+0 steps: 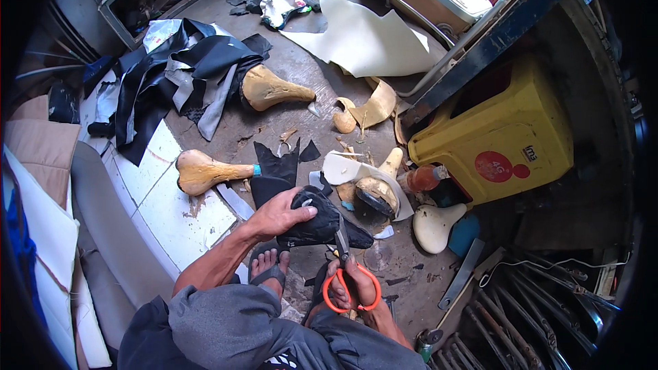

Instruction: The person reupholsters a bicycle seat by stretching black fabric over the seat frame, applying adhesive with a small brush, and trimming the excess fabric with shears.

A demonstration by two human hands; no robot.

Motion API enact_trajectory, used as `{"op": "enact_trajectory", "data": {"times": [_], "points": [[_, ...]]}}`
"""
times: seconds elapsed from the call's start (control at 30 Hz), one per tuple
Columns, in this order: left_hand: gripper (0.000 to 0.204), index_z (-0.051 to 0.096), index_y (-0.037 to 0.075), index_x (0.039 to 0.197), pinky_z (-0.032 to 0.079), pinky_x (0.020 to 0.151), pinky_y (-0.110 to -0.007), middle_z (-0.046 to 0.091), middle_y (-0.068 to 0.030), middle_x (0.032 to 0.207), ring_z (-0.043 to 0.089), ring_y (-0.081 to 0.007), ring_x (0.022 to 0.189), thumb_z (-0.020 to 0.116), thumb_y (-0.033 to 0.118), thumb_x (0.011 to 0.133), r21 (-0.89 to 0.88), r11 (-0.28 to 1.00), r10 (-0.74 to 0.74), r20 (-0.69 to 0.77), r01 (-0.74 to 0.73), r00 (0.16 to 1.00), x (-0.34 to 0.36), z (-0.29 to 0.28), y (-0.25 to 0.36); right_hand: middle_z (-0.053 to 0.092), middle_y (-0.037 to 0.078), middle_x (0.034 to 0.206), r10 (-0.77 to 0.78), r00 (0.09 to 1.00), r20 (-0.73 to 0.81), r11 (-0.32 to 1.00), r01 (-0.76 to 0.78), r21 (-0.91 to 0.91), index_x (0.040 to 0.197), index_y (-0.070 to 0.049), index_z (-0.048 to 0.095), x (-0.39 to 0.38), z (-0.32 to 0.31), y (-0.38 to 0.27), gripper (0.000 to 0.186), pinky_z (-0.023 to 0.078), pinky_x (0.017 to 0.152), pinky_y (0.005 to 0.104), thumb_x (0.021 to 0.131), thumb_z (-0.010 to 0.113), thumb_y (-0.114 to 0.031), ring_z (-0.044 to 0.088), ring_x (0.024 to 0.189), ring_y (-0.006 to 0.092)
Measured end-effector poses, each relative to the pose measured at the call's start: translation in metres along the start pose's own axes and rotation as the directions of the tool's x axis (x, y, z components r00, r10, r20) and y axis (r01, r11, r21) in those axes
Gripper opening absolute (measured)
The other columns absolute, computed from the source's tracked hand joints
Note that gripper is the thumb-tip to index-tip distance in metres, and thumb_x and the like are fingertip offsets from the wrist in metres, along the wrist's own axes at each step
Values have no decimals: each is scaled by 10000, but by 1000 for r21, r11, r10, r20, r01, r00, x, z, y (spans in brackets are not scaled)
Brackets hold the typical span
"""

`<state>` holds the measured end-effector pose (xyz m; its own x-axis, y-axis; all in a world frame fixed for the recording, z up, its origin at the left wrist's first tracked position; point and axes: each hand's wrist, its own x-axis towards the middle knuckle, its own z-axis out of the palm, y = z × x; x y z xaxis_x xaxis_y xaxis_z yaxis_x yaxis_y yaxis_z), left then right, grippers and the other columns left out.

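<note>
A bunched black piece of material (321,223) is up in the left hand (281,214), above the floor in front of the person's feet. The left hand is closed on it, thumb pressing on its top face.

At its right edge are the blades of a pair of scissors (343,253) with orange handles; whether they are cutting into it cannot be told. The right hand (362,282), on the near side of the black piece, grips the scissors, fingers in the loops.

Just beyond the black piece lie dark scraps (275,164). Beyond it to the right, a padded saddle (378,195) with a dark rim rests by a pale curved sheet, near a reddish-orange bottle (423,179). Further right of it is a cream saddle (433,227), touching a blue piece (464,234).

To its left and beyond, a tan saddle form (205,170) lies with its narrow end pointing right. Farther beyond it are a second tan form (274,89) and a heap of black sheets (205,58); a large white sheet (363,34) is farther still.

Well to its right, a yellow stool (534,140) lies on its side, and metal tubes (507,329) are stacked nearer the person.
</note>
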<state>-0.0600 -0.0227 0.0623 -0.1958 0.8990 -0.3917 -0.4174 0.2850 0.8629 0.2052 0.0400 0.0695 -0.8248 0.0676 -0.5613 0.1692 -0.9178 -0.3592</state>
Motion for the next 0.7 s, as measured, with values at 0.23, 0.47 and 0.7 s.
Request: {"op": "enact_trajectory", "data": {"times": [0.23, 0.47, 0.7], "points": [[432, 585, -20, 1238, 486, 890, -259, 665, -22, 1059, 601, -94, 964, 715, 236, 916, 274, 956, -148, 130, 108, 980, 12, -19, 17, 414, -37, 530, -59, 998, -24, 938, 47, -343, 984, -34, 580, 0, -5, 2, 488, 309, 354, 214, 1071, 401, -480, 354, 371, 49], [609, 570, -70, 1280, 480, 947, -331, 689, -152, 1134, 642, -211, 1025, 706, 382, 895, 676, 736, -208, 250, -17, 946, 25, -18, 56, 457, -30, 555, -20, 999, -39, 901, 2, -434, 994, -16, 610, -11, 8, -15, 523, 309, 364, 214, 1060, 421, -499, 387, 383, 44], [663, 585, -52, 1278, 480, 934, -410, 686, -228, 1151, 657, -337, 1072, 648, 482, 892, 772, 626, -237, 321, -108, 917, 35, -26, 62, 516, -22, 617, -112, 993, 20, 819, 104, -564, 1122, -16, 537, -3, -6, -16, 534, 319, 409, 210, 998, 537, -535, 424, 435, 45]]}}
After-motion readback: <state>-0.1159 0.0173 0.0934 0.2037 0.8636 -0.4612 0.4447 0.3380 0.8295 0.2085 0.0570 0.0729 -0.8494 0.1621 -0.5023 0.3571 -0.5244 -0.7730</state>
